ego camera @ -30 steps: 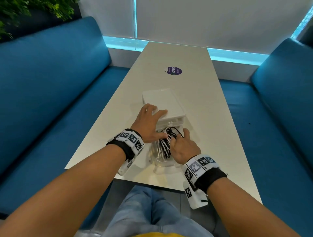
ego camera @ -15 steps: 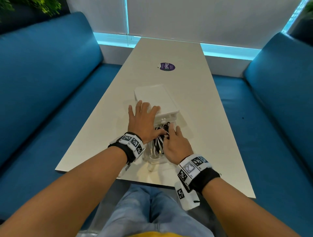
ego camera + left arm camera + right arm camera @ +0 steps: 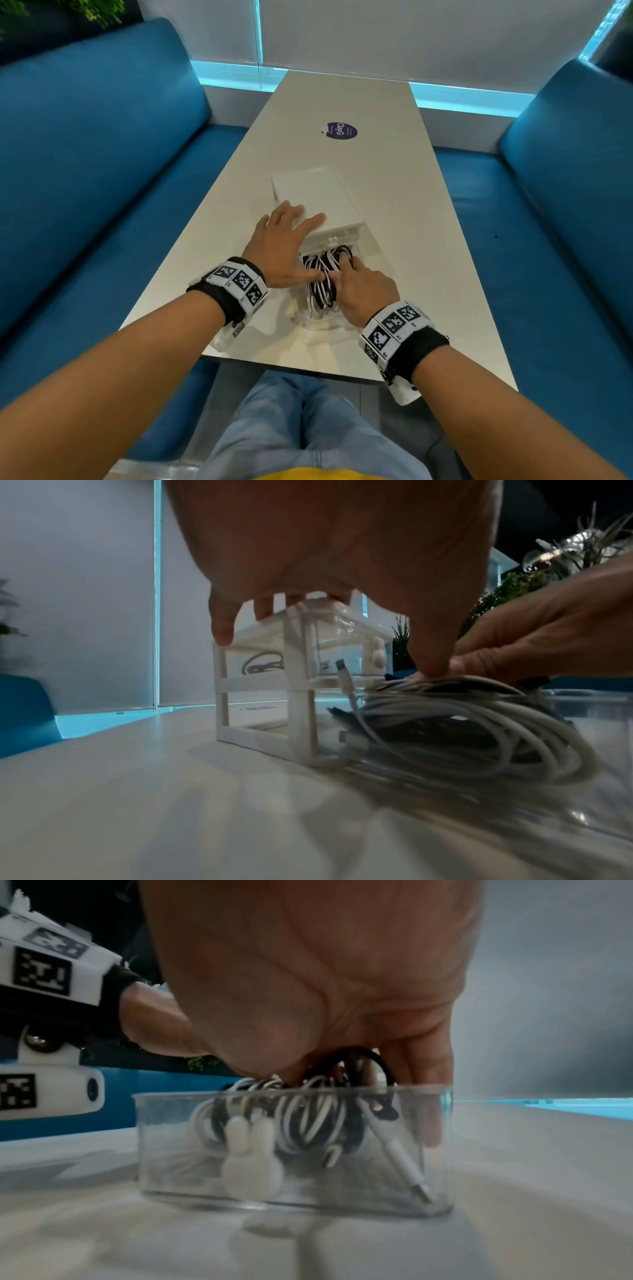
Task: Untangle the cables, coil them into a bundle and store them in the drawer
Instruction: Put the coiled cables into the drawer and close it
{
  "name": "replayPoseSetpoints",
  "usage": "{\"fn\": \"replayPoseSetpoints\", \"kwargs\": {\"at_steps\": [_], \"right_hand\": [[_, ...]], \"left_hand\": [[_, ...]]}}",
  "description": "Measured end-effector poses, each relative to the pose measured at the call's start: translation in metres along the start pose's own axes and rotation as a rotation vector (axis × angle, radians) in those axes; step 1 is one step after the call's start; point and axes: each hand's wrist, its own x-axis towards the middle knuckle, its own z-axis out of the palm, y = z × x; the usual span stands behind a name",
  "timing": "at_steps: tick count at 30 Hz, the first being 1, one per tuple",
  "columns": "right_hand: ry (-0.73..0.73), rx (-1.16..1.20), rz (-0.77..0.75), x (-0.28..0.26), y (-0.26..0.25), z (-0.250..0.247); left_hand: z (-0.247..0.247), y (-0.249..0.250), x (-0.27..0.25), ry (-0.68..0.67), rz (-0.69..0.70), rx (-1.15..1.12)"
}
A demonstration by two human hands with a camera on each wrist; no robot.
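At the bottom centre of the head view, the person's legs in light blue jeans point(image 3: 291, 428) sit at the near edge of the white worktop point(image 3: 428, 274). Just above, in the centre of the frame, a clear drawer point(image 3: 317, 323) stands pulled out toward the person; in the right wrist view its front wall point(image 3: 171, 1150) carries a small white rabbit-shaped knob point(image 3: 251, 1161). Inside the drawer lies the coiled bundle of white and black cables point(image 3: 322, 284), its upper loops rising just above the rim. The right hand point(image 3: 363, 291) bears down on the bundle with curled fingers; whether they close round the coil or only press it cannot be told. The left hand point(image 3: 284, 246), left of centre, lies flat with straight, spread fingers on top of the white drawer unit point(image 3: 318, 198), its thumb reaching to the cables. Beyond the unit, upper centre, a round purple sticker point(image 3: 341, 131) lies on the worktop. Blue sofas point(image 3: 85, 154) flank both sides of the frame, with white blinds point(image 3: 411, 34) at the top.
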Motion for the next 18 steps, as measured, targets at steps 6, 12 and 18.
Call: {"fn": "replayPoseSetpoints", "kwargs": {"at_steps": [6, 12, 18], "right_hand": [[0.005, 0.041, 0.029, 0.008, -0.008, 0.004], [0.027, 0.002, 0.004, 0.013, -0.01, 0.008], [0.13, 0.059, 0.011, 0.009, -0.007, 0.01]], "left_hand": [[0.002, 0.008, 0.003, -0.023, -0.022, 0.006], [0.005, 0.012, 0.005, -0.003, -0.049, 0.034], [0.003, 0.012, 0.005, -0.015, -0.038, 0.046]]}}
